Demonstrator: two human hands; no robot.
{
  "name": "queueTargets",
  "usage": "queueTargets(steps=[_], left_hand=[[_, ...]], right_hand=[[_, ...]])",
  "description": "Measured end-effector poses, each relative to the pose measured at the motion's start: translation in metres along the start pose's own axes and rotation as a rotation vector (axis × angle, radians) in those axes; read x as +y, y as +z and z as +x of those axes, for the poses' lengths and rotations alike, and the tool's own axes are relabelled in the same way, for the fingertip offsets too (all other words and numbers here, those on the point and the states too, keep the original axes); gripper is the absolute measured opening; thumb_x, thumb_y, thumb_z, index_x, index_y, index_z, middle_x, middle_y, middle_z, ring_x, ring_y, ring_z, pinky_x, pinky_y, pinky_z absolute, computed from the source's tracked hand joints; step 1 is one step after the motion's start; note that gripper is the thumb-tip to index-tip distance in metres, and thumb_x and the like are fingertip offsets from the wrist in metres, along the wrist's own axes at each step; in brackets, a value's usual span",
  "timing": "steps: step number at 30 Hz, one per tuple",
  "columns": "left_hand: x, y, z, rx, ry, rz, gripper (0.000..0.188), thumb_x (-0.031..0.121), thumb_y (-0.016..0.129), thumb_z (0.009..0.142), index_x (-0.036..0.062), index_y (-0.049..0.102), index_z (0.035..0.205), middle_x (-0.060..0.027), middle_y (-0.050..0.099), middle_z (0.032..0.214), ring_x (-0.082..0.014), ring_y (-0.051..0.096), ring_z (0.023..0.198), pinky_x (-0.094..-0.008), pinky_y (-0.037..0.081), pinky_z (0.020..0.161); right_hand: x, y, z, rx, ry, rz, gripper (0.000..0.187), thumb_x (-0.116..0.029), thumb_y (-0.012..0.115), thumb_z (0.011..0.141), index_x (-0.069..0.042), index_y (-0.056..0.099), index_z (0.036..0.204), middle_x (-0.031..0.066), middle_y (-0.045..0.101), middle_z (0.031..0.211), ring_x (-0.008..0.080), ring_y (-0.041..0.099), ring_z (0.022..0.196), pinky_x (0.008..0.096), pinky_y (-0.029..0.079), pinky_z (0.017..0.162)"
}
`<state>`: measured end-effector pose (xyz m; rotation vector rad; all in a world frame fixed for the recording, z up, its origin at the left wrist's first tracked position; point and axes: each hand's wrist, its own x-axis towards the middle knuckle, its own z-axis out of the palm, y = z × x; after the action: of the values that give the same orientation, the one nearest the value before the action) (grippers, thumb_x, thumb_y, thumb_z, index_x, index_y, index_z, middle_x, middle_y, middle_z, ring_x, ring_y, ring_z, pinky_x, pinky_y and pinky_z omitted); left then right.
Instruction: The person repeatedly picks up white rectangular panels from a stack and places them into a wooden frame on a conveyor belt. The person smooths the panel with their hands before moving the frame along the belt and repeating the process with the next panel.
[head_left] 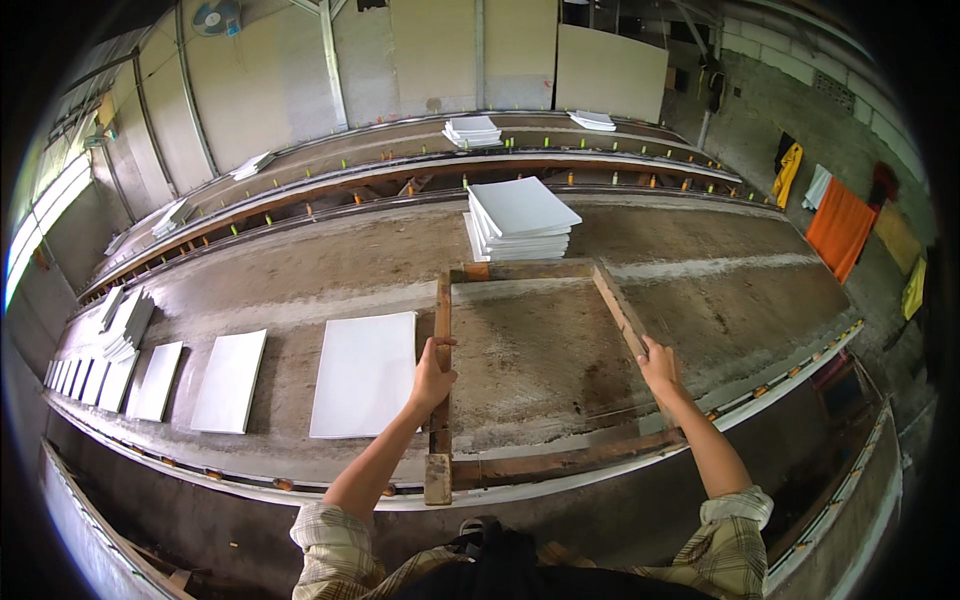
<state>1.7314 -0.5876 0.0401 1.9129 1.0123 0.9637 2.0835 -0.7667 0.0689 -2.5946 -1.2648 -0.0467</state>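
Observation:
A rectangular wooden frame [443,310] is between my two hands, over the long brown table [730,240]. My left hand [432,378] is closed around its left bar, and my right hand [660,368] grips the right bar. The tabletop shows through the frame; whether a fine mesh spans it I cannot tell. Close to the left bar lies a flat white sheet [363,375]. Beyond the frame's far bar rises a stack of white sheets [525,210], its layers slightly uneven.
More white sheets [229,382] lie in a row toward the left, with another stack [130,325] behind them. A white rail [240,483] with small orange pieces borders the near edge. Parallel tables [360,150] stand farther back. Orange cloth [846,232] hangs at the right.

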Motion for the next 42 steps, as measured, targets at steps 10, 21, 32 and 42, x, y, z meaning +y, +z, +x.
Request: queueTargets(steps=[10, 21, 32, 42], left_hand=[[0.0, -0.009, 0.0, -0.005, -0.028, -0.007, 0.048, -0.009, 0.056, 0.066, 0.0096, 0.044, 0.108, -0.0138, 0.053, 0.094, -0.0269, 0.054, 0.084, -0.0362, 0.044, 0.074], [0.068, 0.054, 0.004, -0.102, 0.036, -0.15, 0.043, -0.008, 0.055, 0.067, 0.0086, 0.045, 0.105, -0.0148, 0.054, 0.093, -0.0352, 0.055, 0.09, -0.0393, 0.043, 0.079], [0.136, 0.231, 0.036, -0.275, 0.111, -0.17, 0.043, -0.009, 0.057, 0.068, 0.008, 0.045, 0.105, -0.0106, 0.053, 0.094, -0.0269, 0.054, 0.089, -0.0367, 0.044, 0.079], [0.171, 0.365, 0.098, -0.322, 0.089, -0.063, 0.041, -0.01, 0.058, 0.07, 0.0081, 0.046, 0.105, -0.0101, 0.053, 0.105, -0.0254, 0.053, 0.101, -0.0363, 0.043, 0.086]], right_hand=[[-0.011, 0.0, 0.003, -0.024, 0.042, 0.064, 0.042, -0.014, 0.062, 0.084, -0.005, 0.052, 0.124, 0.0186, 0.066, 0.09, 0.0301, 0.065, 0.077, 0.0377, 0.052, 0.066], [0.061, -0.074, -0.022, 0.086, 0.144, -0.038, 0.043, -0.018, 0.06, 0.081, -0.011, 0.054, 0.123, 0.0196, 0.064, 0.095, 0.034, 0.062, 0.086, 0.0428, 0.05, 0.075], [0.246, -0.095, 0.003, 0.186, 0.225, -0.009, 0.04, -0.016, 0.06, 0.08, -0.01, 0.055, 0.119, 0.0207, 0.063, 0.092, 0.0372, 0.06, 0.087, 0.0449, 0.049, 0.076], [0.37, -0.071, 0.078, 0.149, 0.276, 0.002, 0.04, -0.017, 0.06, 0.083, -0.012, 0.054, 0.121, 0.019, 0.064, 0.089, 0.0364, 0.062, 0.084, 0.0443, 0.05, 0.073]])
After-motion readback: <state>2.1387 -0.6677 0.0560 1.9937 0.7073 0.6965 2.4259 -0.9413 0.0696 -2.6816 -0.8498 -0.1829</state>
